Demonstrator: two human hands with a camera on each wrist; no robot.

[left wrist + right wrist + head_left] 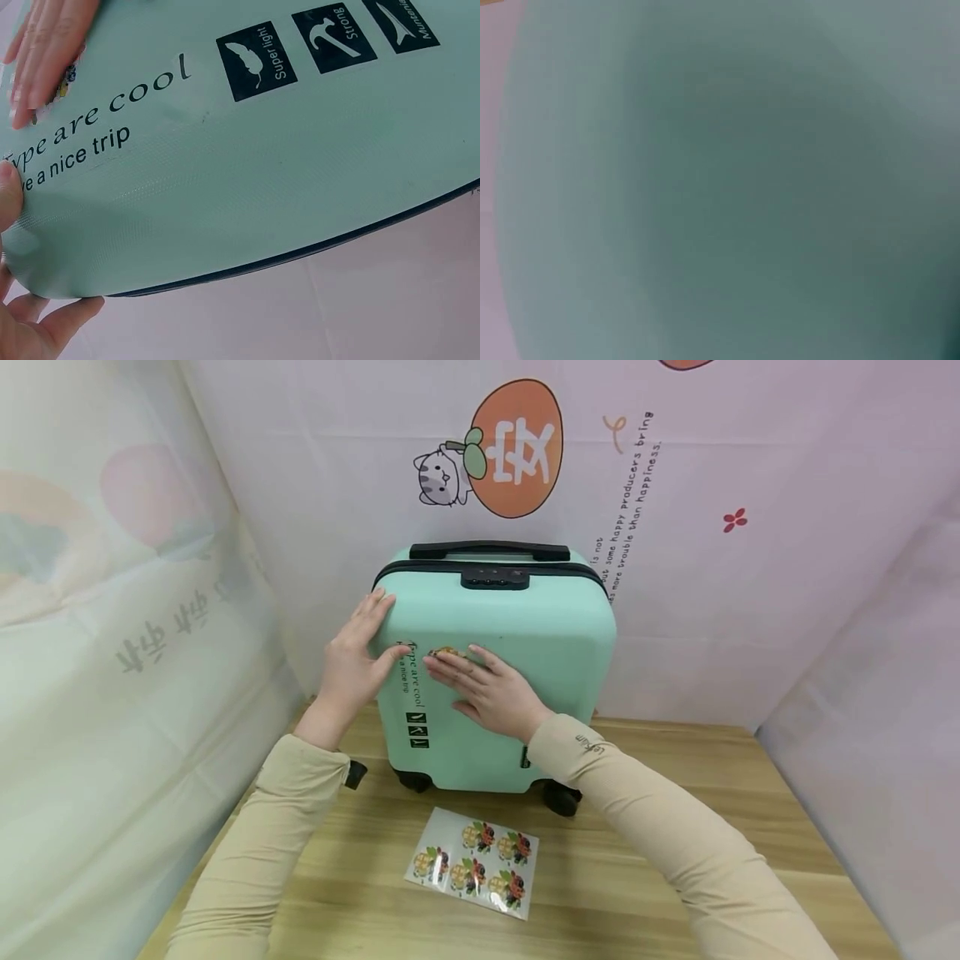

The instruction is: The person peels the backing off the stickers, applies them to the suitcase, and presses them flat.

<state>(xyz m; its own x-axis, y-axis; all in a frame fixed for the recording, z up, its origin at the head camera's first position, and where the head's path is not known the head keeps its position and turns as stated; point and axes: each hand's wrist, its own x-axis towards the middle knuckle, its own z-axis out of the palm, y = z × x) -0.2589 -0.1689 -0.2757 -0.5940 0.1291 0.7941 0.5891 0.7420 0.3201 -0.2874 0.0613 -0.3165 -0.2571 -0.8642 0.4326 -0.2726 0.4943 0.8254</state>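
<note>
A mint-green suitcase stands upright on its wheels, its front towards me. My left hand holds its upper left edge, thumb on the front beside the printed lettering and fingers round the side. With straight fingers, my right hand presses flat on the front panel. Under those fingertips a small colourful sticker shows in part; the rest is covered. The left wrist view also catches a strip of the sticker by the lettering. Only the blurred green suitcase surface fills most of the right wrist view.
On the wooden table before the suitcase lies a sheet with several fruit-and-waffle stickers. The suitcase has a black top handle and a combination lock. Printed cloth hangs behind and at both sides.
</note>
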